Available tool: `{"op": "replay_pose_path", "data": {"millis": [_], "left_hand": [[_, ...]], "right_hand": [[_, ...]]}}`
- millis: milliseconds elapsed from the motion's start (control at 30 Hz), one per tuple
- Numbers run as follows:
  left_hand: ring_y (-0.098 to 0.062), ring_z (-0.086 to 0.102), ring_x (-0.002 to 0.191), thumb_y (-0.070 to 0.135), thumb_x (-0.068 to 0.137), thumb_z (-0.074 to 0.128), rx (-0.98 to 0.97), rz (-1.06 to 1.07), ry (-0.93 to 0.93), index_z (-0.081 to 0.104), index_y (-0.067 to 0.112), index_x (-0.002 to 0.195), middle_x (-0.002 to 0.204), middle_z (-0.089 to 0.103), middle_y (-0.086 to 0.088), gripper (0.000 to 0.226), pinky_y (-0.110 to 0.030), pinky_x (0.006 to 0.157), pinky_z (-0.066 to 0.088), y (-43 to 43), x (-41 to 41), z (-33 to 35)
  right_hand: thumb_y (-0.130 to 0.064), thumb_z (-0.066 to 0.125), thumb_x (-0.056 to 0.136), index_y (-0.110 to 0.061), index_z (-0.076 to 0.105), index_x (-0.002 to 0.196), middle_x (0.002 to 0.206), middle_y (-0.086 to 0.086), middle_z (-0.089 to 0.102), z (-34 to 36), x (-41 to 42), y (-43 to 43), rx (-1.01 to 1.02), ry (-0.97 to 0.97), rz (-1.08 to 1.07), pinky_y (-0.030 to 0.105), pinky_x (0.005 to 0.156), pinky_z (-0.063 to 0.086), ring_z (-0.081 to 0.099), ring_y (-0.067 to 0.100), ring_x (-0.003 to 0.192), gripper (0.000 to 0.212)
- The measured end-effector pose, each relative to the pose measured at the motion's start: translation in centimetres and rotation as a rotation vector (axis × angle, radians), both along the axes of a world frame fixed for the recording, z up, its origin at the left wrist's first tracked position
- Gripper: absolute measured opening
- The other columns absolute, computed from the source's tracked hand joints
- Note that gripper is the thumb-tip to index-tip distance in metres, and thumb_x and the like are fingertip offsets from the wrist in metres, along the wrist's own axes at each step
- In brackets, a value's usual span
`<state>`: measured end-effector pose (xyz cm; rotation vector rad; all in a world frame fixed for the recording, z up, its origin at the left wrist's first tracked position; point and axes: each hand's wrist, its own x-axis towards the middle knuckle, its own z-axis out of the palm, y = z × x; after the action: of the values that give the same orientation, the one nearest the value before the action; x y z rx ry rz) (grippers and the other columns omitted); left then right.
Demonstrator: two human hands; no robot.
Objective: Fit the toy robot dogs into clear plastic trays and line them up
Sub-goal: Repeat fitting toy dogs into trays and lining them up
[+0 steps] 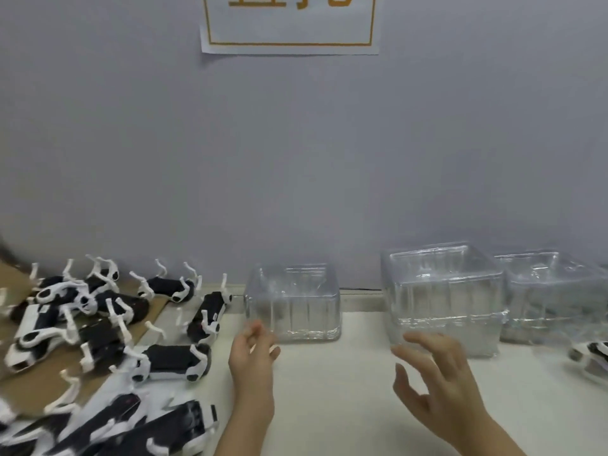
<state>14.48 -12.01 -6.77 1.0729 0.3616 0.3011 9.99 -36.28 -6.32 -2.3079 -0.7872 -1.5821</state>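
Black-and-white toy robot dogs (98, 330): many are lying heaped at the left, mostly on their sides or backs, with thin white legs sticking up. Part of the heap is resting on a brown cardboard sheet (39, 386), the rest on the white surface (329, 406). One more black-and-white dog (592, 357) is lying at the right edge, partly cut off.

Clear plastic trays:
- A low clear tray (292, 301) is sitting empty just right of the heap.
- A taller clear tray stack (444, 297) is standing apart to its right.
- A third clear tray group (552, 297) is sitting just beside that stack; its contents are not readable.
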Motion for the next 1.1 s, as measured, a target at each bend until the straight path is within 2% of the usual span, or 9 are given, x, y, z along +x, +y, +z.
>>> {"op": "replay_pose_path", "data": {"millis": [133,267,367,467,667,800,867,967,1100], "left_hand": [[-0.020,0.057,0.103,0.004,0.096,0.054,-0.038,-0.026,0.035,0.049,0.010,0.130,0.120,0.059,-0.010,0.035,-0.033,0.089,0.046,2.5,0.9,-1.6],[-0.017,0.057,0.104,0.000,0.098,0.046,-0.137,-0.096,0.010,0.046,0.003,0.136,0.102,0.060,0.001,0.037,-0.029,0.092,0.043,3.2,0.8,-2.6],[-0.022,0.057,0.103,0.000,0.100,0.041,-0.282,-0.086,0.031,0.044,0.005,0.137,0.101,0.060,-0.009,0.038,-0.035,0.097,0.039,3.7,1.0,-2.4],[-0.016,0.058,0.097,0.000,0.100,0.042,-0.276,-0.092,0.032,0.042,0.008,0.135,0.104,0.059,-0.011,0.036,-0.035,0.099,0.040,3.6,0.9,-2.4],[-0.020,0.065,0.099,0.023,0.089,0.066,-0.033,-0.199,0.016,0.057,0.008,0.119,0.108,0.065,-0.006,0.035,-0.030,0.079,0.050,2.7,0.5,-1.5],[-0.016,0.070,0.088,0.049,0.067,0.082,0.142,-0.310,-0.135,0.065,0.017,0.109,0.101,0.073,-0.005,0.055,-0.024,0.071,0.051,1.5,-0.4,0.9],[-0.021,0.070,0.090,0.049,0.067,0.081,0.176,-0.330,-0.194,0.066,0.014,0.105,0.102,0.073,-0.011,0.054,-0.028,0.073,0.052,1.1,-0.6,1.7],[-0.038,0.068,0.097,0.037,0.071,0.082,0.191,-0.355,-0.252,0.068,0.008,0.099,0.099,0.072,-0.021,0.042,-0.044,0.085,0.052,0.6,-0.7,2.0],[-0.028,0.071,0.089,0.030,0.068,0.079,0.215,-0.354,-0.269,0.070,0.006,0.093,0.092,0.075,-0.015,0.036,-0.030,0.073,0.057,0.7,-0.7,2.1]], "right_hand": [[-0.022,0.081,0.064,-0.023,0.054,0.117,0.123,0.006,0.054,0.6,4.3,7.0,-0.057,0.179,-0.027,0.040,0.082,0.052,0.053,0.025,0.104,0.060],[-0.041,0.097,0.027,-0.020,0.067,0.124,0.116,0.017,0.067,1.8,8.3,11.5,-0.242,0.481,-0.244,0.057,0.089,0.050,0.067,0.035,0.104,0.103],[-0.042,0.094,0.015,-0.023,0.072,0.114,0.073,0.006,0.061,2.4,10.1,12.8,-0.349,0.541,-0.320,0.044,0.076,0.056,0.063,0.028,0.065,0.103],[-0.048,0.094,0.024,-0.025,0.069,0.115,0.064,0.000,0.053,3.2,10.8,12.7,-0.376,0.550,-0.263,0.031,0.060,0.045,0.055,0.022,0.057,0.098],[-0.062,0.086,0.048,-0.035,0.049,0.137,0.088,-0.008,0.064,3.9,7.9,11.6,0.071,0.559,-0.095,0.031,0.073,0.041,0.060,0.017,0.078,0.100],[-0.071,0.081,0.048,-0.052,0.037,0.133,0.078,-0.024,0.054,4.5,5.2,11.1,0.441,0.693,0.062,0.025,0.069,0.044,0.055,0.000,0.073,0.097],[-0.076,0.076,0.047,-0.061,0.033,0.126,0.079,-0.025,0.054,4.4,4.2,10.9,0.520,0.707,0.107,0.021,0.069,0.041,0.054,-0.003,0.074,0.091],[-0.068,0.079,0.055,-0.065,0.032,0.125,0.113,-0.025,0.059,3.8,2.9,10.7,0.585,0.730,0.171,0.026,0.085,0.047,0.056,-0.005,0.096,0.085],[-0.051,0.086,0.062,-0.072,0.031,0.119,0.113,-0.035,0.056,3.7,2.5,9.8,0.596,0.767,0.240,0.015,0.084,0.044,0.055,-0.006,0.100,0.083]]}}
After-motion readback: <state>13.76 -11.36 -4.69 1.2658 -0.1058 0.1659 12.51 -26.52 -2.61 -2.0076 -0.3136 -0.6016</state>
